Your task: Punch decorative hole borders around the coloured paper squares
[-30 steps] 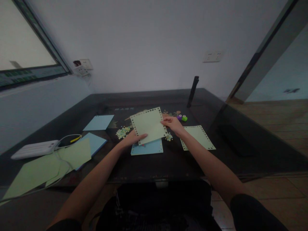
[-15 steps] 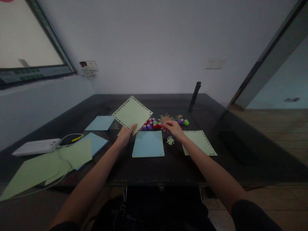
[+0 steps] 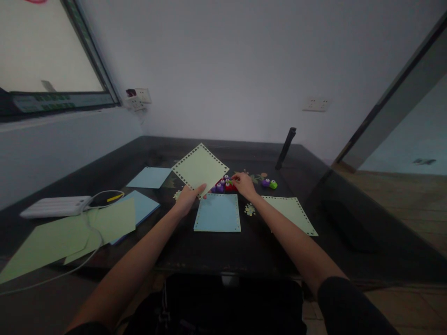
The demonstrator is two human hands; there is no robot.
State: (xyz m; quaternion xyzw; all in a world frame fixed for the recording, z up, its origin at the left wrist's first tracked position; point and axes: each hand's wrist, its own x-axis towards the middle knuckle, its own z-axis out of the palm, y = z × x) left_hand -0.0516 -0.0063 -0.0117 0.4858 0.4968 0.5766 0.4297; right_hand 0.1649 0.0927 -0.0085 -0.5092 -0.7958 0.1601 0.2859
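My left hand [image 3: 188, 197] pinches the lower corner of a pale green sheet of paper [image 3: 200, 168], raised and turned like a diamond, with small punched holes along its edges. My right hand [image 3: 244, 184] is at the right end of a cluster of small craft punches [image 3: 220, 187] in purple, red and green. Its thumb and fingers are pressed together beside a red and a green one; what they hold, if anything, I cannot make out. Below lies a stack of light blue paper [image 3: 217, 213] with punched edges. Small paper cut-outs [image 3: 250, 210] lie in a pile near my right forearm.
Another punched green sheet [image 3: 291, 211] lies at right, partly under my forearm. Two more punches [image 3: 269, 184] sit farther right, near an upright black stick [image 3: 285, 148]. At left are blue sheets [image 3: 149, 177], green sheets [image 3: 63, 232], and a white power strip [image 3: 56, 207] with its cable.
My right hand has moved left, closer to the punch cluster. The green sheet in my left hand has shifted slightly right. The whole view has shifted a little.
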